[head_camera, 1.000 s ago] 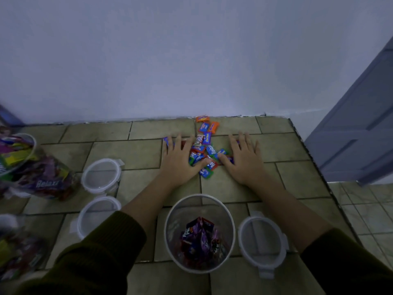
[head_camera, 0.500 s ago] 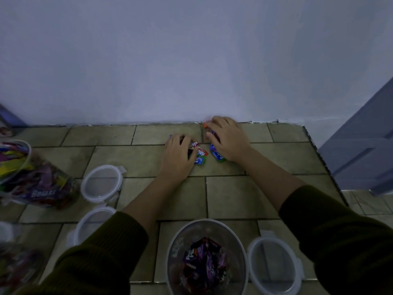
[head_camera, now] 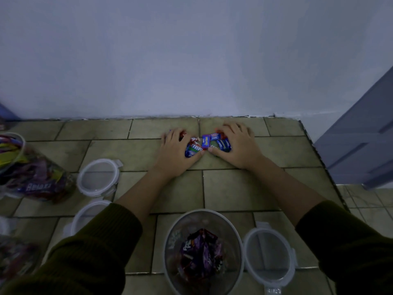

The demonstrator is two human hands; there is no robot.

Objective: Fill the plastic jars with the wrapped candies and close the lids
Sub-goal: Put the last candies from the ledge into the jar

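Task judged partly done. Open jar (head_camera: 174, 241) on worktop (head_camera: 229, 188) holds only low heap of purple sweets. Its lid (head_camera: 269, 254) lies just right of jar, off. Beyond jar, near wall: left hand (head_camera: 176, 150) and right hand (head_camera: 236, 145) cup wrapped candies (head_camera: 207, 142), fingers curled round pile. Left to do: load jar, top up, snap lid. Spare lid (head_camera: 98, 177) left of jar; stuffed jar (head_camera: 32, 173) far left, unlidded.

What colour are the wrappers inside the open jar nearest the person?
The wrappers in the jar are mostly purple with some red; head view.
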